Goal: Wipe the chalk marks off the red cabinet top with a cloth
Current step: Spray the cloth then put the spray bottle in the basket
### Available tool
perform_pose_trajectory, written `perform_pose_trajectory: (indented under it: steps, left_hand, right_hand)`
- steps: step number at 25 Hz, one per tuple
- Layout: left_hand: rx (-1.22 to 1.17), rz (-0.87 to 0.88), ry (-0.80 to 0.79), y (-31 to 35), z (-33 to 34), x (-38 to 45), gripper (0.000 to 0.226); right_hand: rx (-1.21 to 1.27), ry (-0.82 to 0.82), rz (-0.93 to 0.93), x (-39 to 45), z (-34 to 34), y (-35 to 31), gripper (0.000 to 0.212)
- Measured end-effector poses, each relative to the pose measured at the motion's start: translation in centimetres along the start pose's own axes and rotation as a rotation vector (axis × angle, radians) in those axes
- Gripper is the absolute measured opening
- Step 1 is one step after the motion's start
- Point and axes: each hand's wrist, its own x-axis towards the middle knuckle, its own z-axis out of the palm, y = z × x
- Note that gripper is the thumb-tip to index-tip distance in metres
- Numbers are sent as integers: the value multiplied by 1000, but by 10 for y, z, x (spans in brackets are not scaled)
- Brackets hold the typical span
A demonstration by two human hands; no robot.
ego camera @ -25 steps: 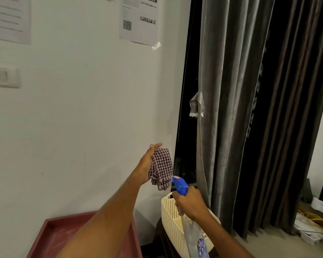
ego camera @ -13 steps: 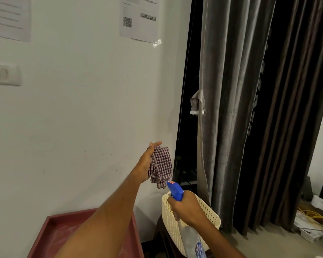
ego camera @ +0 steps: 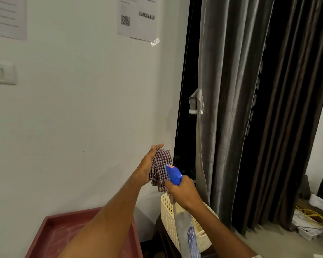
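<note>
Holding a folded checked cloth (ego camera: 161, 169) upright against the palm of the left hand (ego camera: 147, 165), fingers closed round its edge, a person aims the blue nozzle of a spray bottle (ego camera: 185, 226), gripped at the neck by the right hand (ego camera: 182, 190), just beside it. The cloth looks light, soft and limp, likely best bunched in the palm for wiping; the bottle seems rigid, its contents unclear. Below, the red cabinet top (ego camera: 52, 231) shows pale chalky smears inside its raised rim. A cream perforated basket (ego camera: 168, 211) stands near it against the wall; what it holds is hidden.
</note>
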Motion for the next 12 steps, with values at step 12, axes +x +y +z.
perform_pose_trajectory:
  steps: [12]
  left_hand:
    - [37,-21,-7,-6,3,16,47]
  right_hand:
    - [-54,31,23,27,-17,23,11]
